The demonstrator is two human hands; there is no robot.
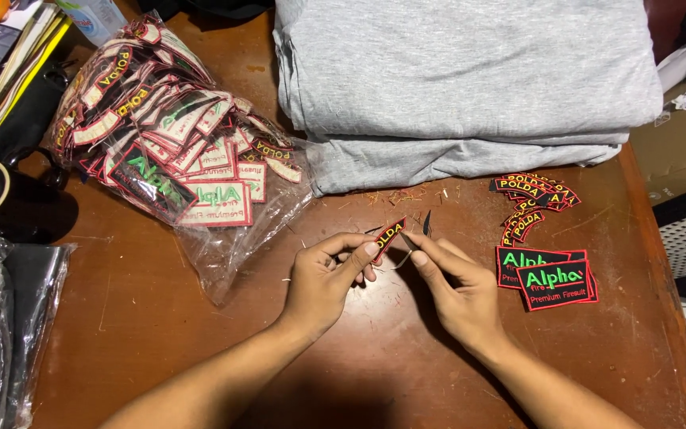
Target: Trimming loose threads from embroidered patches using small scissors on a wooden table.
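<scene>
I see the brown wooden worktop (160,334) carrying folded grey fabric (462,71) at the far edge. To its left lies a clear plastic bag (168,143) stuffed with embroidered patches. Near my right side sit stacked rectangular black patches (549,280) with green lettering, and beyond them a pile of curved patches (529,199). My left hand (323,282) pinches a small curved black patch (388,236) edged red; my right hand (454,290) has its fingers closed on small thread snips (425,226) touching that patch.
</scene>
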